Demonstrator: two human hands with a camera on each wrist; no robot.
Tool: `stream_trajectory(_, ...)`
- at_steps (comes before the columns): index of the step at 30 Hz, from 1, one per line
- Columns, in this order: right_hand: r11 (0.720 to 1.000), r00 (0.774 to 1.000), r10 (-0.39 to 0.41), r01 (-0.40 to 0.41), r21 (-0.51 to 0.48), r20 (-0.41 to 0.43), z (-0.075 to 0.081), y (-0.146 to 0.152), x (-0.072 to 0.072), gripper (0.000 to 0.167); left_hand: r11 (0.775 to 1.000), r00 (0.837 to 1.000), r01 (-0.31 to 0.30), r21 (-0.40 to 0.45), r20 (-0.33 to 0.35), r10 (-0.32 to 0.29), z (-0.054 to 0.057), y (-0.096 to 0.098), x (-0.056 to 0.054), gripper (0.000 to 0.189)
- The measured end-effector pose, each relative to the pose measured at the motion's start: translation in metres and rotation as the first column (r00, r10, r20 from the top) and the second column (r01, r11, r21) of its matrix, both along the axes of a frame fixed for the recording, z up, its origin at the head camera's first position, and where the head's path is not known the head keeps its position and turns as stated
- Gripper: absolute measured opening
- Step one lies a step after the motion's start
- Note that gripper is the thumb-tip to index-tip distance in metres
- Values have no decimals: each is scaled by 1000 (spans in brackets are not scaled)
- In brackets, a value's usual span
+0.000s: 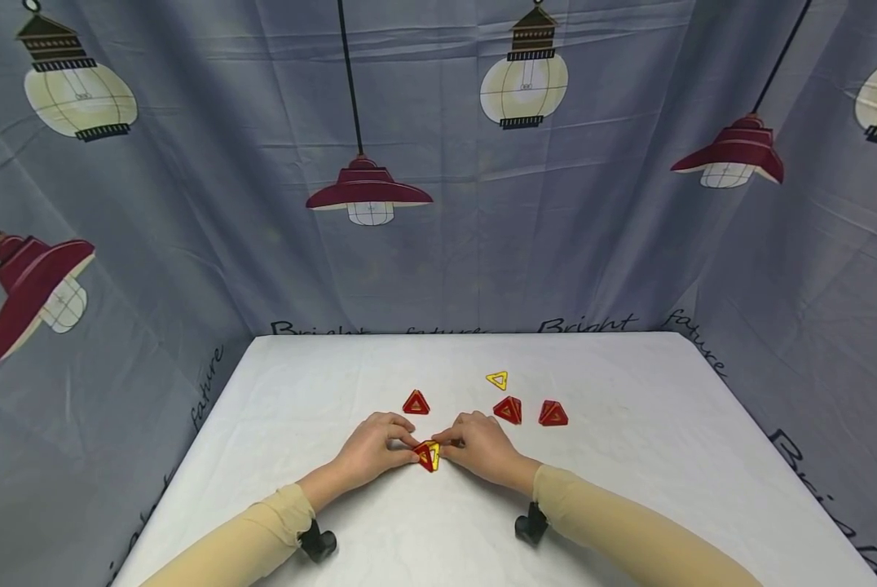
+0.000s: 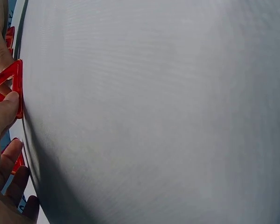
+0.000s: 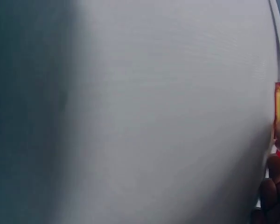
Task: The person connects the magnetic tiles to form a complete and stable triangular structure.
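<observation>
Near the middle of the white table, both hands meet at a small group of triangular frame tiles. My left hand (image 1: 375, 448) pinches a red triangle tile (image 1: 423, 457) from the left, thumb and fingertips at its edge. In the left wrist view the thumb lies on the face of this red tile (image 2: 19, 81). From the other side my right hand (image 1: 484, 445) pinches a yellow triangle tile (image 1: 436, 458), which stands right against the red one. Only a yellow and red edge (image 3: 278, 105) shows at the border of the right wrist view, partly behind the fingers.
Beyond the hands, a red pyramid of triangle tiles (image 1: 416, 404) sits on the table (image 1: 321, 375). Two more red pyramids, one nearer (image 1: 508, 411) and one further right (image 1: 553, 414), stand behind the right hand. A flat yellow triangle (image 1: 505, 381) lies farther back. Grey-blue curtain (image 1: 438, 269) surrounds the table.
</observation>
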State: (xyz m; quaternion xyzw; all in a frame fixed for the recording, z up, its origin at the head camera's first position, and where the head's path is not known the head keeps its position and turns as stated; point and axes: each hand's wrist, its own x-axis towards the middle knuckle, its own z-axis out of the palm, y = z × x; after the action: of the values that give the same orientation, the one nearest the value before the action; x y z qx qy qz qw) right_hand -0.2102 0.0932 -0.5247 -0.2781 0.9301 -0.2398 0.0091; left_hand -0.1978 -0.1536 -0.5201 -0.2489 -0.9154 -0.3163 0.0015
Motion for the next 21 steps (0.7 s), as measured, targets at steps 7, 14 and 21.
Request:
stream_trajectory(7,1000,996,20,-20,-7,88,23,6,-2,27,1000,1000,-9,16,2,9,-1,0,1,11)
stream_trajectory(14,999,1000,-24,24,-45,1,59,24,-15,30,1000,1000,-13,6,-10,13,0,1,1,10)
stream_trajectory(21,987,987,-160,160,-10,-5,82,55,-44,39,1000,1000,-9,7,-14,9,1,1,2,10)
